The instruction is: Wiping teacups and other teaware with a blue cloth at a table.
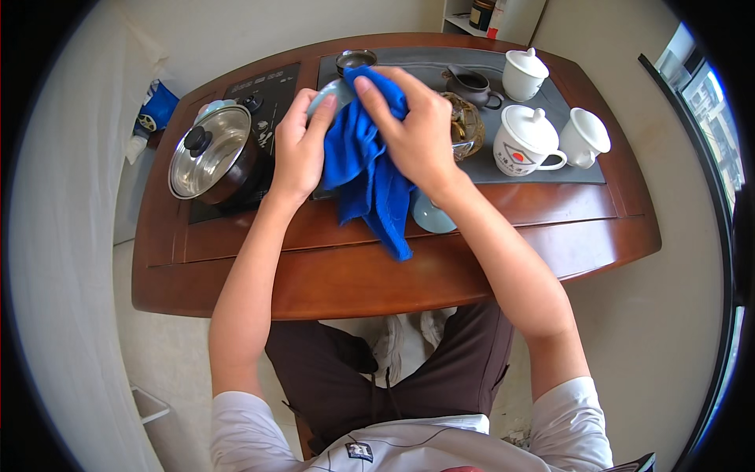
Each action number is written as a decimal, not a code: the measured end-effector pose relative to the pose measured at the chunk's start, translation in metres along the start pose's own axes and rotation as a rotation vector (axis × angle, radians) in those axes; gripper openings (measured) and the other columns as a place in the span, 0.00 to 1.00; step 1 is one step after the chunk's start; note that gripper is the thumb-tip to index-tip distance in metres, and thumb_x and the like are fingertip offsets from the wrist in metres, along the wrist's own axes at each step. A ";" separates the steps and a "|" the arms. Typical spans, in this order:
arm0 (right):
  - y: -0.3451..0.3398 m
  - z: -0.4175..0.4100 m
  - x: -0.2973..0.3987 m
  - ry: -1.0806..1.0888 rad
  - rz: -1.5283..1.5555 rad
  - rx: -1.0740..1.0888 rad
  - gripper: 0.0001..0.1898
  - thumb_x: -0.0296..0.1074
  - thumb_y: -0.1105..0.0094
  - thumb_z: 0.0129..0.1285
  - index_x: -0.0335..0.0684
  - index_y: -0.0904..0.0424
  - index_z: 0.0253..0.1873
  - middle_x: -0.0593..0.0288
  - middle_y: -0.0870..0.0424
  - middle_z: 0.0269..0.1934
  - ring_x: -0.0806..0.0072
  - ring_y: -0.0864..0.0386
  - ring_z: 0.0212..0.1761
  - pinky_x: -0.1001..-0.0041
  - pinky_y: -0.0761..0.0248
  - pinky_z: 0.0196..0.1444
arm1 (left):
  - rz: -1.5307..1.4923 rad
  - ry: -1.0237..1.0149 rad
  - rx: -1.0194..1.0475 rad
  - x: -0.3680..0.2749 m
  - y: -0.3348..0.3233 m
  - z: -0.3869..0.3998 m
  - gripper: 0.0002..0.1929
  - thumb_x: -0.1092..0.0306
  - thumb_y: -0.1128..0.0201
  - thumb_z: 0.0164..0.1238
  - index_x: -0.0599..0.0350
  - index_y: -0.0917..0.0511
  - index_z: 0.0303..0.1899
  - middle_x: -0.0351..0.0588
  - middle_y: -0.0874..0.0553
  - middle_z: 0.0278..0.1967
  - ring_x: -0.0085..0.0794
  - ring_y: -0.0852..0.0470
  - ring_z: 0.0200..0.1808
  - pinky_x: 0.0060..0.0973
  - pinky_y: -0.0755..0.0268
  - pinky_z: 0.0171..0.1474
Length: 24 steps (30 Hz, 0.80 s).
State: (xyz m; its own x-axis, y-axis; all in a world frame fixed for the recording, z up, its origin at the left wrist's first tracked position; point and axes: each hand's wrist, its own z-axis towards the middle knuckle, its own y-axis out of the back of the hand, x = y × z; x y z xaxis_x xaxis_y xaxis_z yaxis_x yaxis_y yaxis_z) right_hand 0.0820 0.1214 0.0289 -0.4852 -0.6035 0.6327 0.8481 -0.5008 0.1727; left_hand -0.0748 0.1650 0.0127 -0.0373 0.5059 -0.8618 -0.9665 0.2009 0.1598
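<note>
Between both hands, above the tea table (377,289), is a pale celadon dish or bowl (328,97), partly hidden by fingers and cloth. My left hand (301,144) grips its near left side, thumb on top. A blue cloth (368,171) covers its right part and drapes down toward the wooden edge. My right hand (416,121) pinches that cloth against the dish. Below my right wrist, another pale celadon piece (432,213) sits on the wood, partly covered by the forearm. A brown glass bowl (469,127) shows just right of my right hand.
At left, a steel pot with a glass lid (212,153) stands on a black cooktop (268,88). Three white lidded cups (528,141) occupy the slate tray's right side. A dark pitcher (472,85) and a dark cup (355,59) stand toward the back. A window (708,100) lies right.
</note>
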 end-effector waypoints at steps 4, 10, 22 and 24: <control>0.012 0.012 -0.002 -0.107 -0.008 -0.070 0.15 0.44 0.39 0.68 0.39 0.21 0.49 0.47 0.16 0.29 0.53 0.15 0.32 0.64 0.24 0.39 | 0.376 -0.137 -0.048 -0.012 -0.004 -0.004 0.13 0.57 0.44 0.77 0.59 0.23 0.41 0.49 0.18 0.27 0.29 0.22 0.30 0.23 0.32 0.39; 0.018 0.015 -0.005 -0.171 -0.050 -0.035 0.15 0.44 0.41 0.68 0.37 0.22 0.48 0.50 0.16 0.26 0.64 0.17 0.28 0.69 0.25 0.39 | 0.742 -0.416 -0.140 0.009 0.014 0.009 0.11 0.60 0.43 0.75 0.59 0.22 0.41 0.51 0.14 0.34 0.47 0.18 0.37 0.36 0.31 0.46; 0.019 0.016 -0.011 -0.118 -0.056 -0.080 0.14 0.41 0.39 0.66 0.35 0.22 0.45 0.53 0.15 0.27 0.69 0.18 0.27 0.71 0.26 0.37 | 0.872 -0.469 -0.017 0.030 0.012 0.010 0.07 0.68 0.37 0.68 0.62 0.18 0.41 0.56 0.14 0.38 0.50 0.17 0.43 0.40 0.28 0.51; 0.022 0.020 -0.014 -0.093 -0.051 -0.166 0.13 0.40 0.39 0.66 0.35 0.23 0.46 0.56 0.18 0.24 0.75 0.21 0.25 0.73 0.27 0.35 | 0.862 -0.489 -0.001 0.030 0.010 0.010 0.07 0.69 0.36 0.67 0.62 0.18 0.39 0.57 0.14 0.35 0.51 0.17 0.42 0.41 0.28 0.52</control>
State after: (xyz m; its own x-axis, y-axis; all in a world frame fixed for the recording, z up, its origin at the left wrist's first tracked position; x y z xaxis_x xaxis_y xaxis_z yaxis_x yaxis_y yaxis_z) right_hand 0.1120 0.1308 0.0389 -0.4985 -0.5185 0.6947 0.7724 -0.6295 0.0845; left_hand -0.0830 0.1903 -0.0065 -0.6191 0.7694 -0.1575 -0.6582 -0.3990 0.6384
